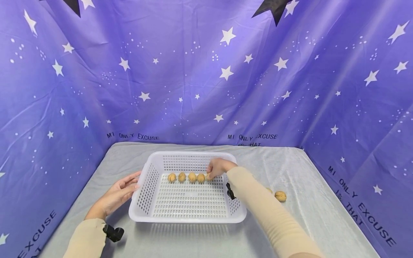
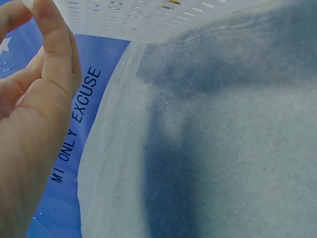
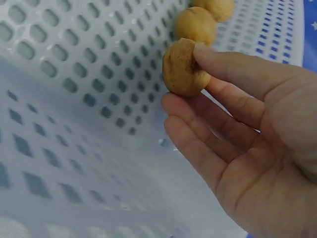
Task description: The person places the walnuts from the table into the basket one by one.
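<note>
A white plastic basket (image 1: 190, 219) with slotted walls stands on the cloth-covered table. Inside it, walnuts (image 1: 192, 177) form a row across the back part of the floor. My right hand (image 1: 219, 167) reaches in at the right end of this row. Its thumb and fingers pinch a walnut (image 3: 184, 68), close beside the neighbouring walnut (image 3: 196, 26) in the right wrist view. At the basket's left side, my left hand (image 1: 117, 195) touches the rim with its fingertips, fingers fairly straight; the left wrist view shows only part of that hand (image 2: 42, 94).
Right of the basket, a loose walnut (image 1: 280, 196) lies on the grey cloth (image 1: 322, 215), with another partly hidden behind my right sleeve (image 1: 261, 204). A purple star-patterned curtain (image 1: 193, 71) encloses the table at the back and sides.
</note>
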`<state>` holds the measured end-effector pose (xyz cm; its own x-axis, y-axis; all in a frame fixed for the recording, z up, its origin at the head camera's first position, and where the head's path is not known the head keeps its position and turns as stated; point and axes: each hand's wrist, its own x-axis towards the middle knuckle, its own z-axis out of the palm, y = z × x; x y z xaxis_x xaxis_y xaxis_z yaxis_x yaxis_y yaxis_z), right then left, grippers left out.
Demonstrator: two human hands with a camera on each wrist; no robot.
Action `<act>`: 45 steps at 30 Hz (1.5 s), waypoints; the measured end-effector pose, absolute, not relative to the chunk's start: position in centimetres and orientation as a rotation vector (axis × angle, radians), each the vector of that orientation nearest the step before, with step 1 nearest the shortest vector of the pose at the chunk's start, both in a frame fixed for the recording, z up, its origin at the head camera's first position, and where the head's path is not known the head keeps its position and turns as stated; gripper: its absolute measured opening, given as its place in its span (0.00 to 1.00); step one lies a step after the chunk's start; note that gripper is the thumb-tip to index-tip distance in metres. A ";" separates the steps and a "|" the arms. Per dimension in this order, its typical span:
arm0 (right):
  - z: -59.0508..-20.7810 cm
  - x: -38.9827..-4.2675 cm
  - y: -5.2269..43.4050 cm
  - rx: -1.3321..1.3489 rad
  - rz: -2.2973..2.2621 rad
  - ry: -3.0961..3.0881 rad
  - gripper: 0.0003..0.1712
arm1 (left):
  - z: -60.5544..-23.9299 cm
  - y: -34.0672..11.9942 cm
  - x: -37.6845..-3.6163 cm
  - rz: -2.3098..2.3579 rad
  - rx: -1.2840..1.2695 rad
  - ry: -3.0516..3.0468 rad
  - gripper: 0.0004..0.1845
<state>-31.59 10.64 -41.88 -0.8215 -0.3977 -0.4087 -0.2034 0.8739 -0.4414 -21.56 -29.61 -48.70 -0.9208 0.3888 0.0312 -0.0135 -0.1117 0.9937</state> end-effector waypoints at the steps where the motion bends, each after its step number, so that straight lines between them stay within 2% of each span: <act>1: -42.1 -31.5 10.7 -0.430 -0.525 2.545 0.15 | -48.7 -29.6 -21.6 2.115 0.426 1.883 0.32; 10: -42.2 -31.4 11.4 -0.447 -0.484 2.576 0.21 | -48.7 -29.7 -21.5 2.099 0.422 1.888 0.33; 14: -41.5 -31.3 11.5 -0.427 -0.510 2.563 0.22 | -48.6 -29.7 -21.3 2.095 0.414 1.909 0.33; 20: -39.8 -31.2 11.6 -0.412 -0.643 2.521 0.29 | -48.6 -29.7 -21.1 2.098 0.415 1.923 0.33; 27: -37.9 -31.2 12.2 -0.578 -0.573 2.542 0.23 | -48.7 -29.9 -21.1 2.099 0.396 1.926 0.34; 36: -35.6 -30.8 16.1 -0.701 -0.630 2.569 0.23 | -48.4 -29.7 -21.3 2.089 0.381 1.931 0.34; 45: -35.9 -29.9 21.5 -0.757 -0.730 2.599 0.24 | -48.3 -29.5 -21.3 2.089 0.384 1.921 0.34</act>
<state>-29.92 21.45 -35.92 -0.8018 -0.5726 -0.1708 -0.3998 0.7266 -0.5588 -21.34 -29.45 -48.34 -0.9265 0.3763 0.0081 -0.0235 -0.0794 0.9966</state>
